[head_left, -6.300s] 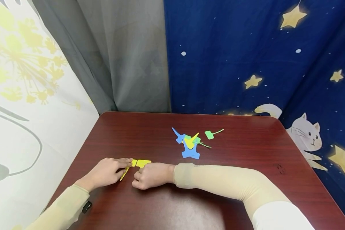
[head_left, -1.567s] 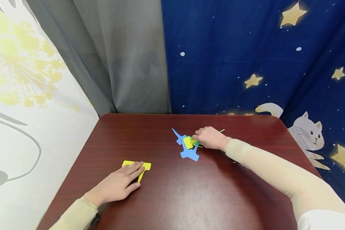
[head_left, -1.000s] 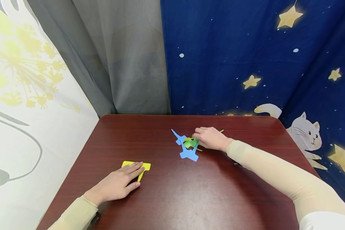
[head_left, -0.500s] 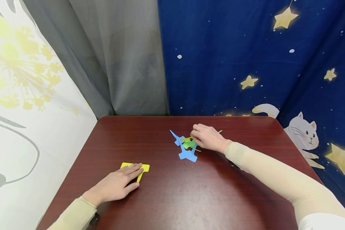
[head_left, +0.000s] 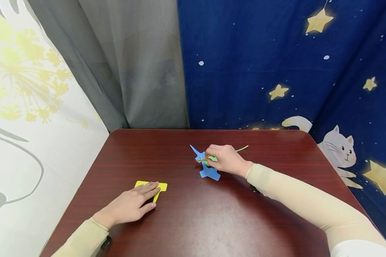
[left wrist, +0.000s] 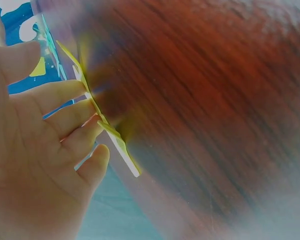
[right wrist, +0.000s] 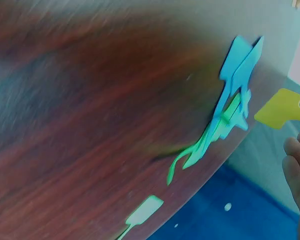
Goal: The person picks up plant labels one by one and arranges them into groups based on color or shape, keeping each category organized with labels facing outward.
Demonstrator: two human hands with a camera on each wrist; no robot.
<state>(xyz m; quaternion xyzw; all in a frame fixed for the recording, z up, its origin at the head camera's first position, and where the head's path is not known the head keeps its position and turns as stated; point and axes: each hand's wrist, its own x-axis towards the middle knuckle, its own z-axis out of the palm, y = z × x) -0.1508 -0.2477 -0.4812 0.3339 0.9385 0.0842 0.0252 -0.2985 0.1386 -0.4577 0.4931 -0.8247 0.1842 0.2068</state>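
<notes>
My left hand (head_left: 127,207) lies with straight fingers on yellow T-shaped plant labels (head_left: 162,186) at the left of the table; the left wrist view shows their thin edges under the fingertips. Over the pile of labels, my right hand (head_left: 229,159) pinches one yellow plant label (right wrist: 279,109) by its stem, held up off the table. Beneath it lie blue plant labels (head_left: 209,174), overlapping one another, with green plant labels (right wrist: 225,122) among them. The right hand partly hides this pile in the head view.
A separate green label (right wrist: 146,210) lies on the table beyond the pile, mostly behind the right hand in the head view. The brown table (head_left: 193,221) ends at a grey curtain (head_left: 148,71) and a blue star-printed curtain (head_left: 238,71).
Earlier both hands were together at the yellow labels; the right hand has since gone to the pile. It has lifted a yellow label from there and moved slightly left. The left hand stays put lately.
</notes>
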